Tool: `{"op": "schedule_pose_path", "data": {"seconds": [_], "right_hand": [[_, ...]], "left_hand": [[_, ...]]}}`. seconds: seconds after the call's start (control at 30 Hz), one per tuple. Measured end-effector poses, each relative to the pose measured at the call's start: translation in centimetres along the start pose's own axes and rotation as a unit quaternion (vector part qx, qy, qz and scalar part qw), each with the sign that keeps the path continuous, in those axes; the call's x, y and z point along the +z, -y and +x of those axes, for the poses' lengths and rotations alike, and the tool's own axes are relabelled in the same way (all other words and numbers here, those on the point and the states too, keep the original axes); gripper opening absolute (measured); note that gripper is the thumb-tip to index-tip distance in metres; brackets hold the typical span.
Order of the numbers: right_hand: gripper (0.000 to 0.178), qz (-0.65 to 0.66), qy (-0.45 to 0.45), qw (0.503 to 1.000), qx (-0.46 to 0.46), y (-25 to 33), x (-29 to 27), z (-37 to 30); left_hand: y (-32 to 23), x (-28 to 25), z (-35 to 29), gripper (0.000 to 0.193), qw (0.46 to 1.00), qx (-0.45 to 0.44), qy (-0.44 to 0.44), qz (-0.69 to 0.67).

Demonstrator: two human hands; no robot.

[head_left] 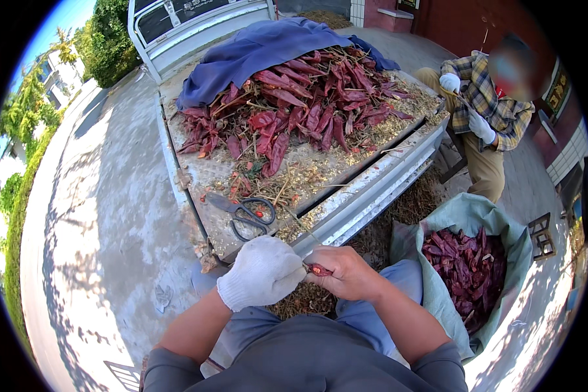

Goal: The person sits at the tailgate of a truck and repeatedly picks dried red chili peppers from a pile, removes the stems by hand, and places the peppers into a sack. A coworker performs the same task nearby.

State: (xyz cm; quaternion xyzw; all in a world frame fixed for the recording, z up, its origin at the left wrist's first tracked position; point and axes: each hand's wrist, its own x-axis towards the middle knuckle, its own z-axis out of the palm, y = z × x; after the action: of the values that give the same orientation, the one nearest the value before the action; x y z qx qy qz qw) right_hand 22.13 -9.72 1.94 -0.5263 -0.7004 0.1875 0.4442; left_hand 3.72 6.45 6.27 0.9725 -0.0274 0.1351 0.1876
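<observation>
one red pepper [319, 270] sitting between hands, near truck bed's [202, 168] edge. bare right hand [343, 271] pinching it, fingers narrow. gloved left hand [258, 274] meeting pepper's end, fingers bunched; cannot tell whether gripping. step seeming to be handling single pepper at its end. next move likely calling for steady right pinch; scissors [253, 219] lying apart.

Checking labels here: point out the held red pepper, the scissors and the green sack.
Held red pepper [319, 269], head view: its exposed middle.
Scissors [236, 208], head view: near the pivot.
Green sack [470, 210], head view: its far rim.
</observation>
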Motion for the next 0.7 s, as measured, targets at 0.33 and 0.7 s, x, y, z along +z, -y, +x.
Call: {"op": "schedule_pose_path", "data": {"seconds": [0.33,0.7], "right_hand": [[0.010,0.260,-0.081,0.937,0.221,1.0,0.9,-3.2],[0.008,0.101,-0.377,0.854,0.344,0.7,-7.5,-11.2]], "left_hand": [[-1.0,6.5,-2.0,0.007,0.943,-0.118,-0.140,-0.277],[-1.0,4.5,-1.6,0.024,0.979,-0.085,0.164,0.081]]}}
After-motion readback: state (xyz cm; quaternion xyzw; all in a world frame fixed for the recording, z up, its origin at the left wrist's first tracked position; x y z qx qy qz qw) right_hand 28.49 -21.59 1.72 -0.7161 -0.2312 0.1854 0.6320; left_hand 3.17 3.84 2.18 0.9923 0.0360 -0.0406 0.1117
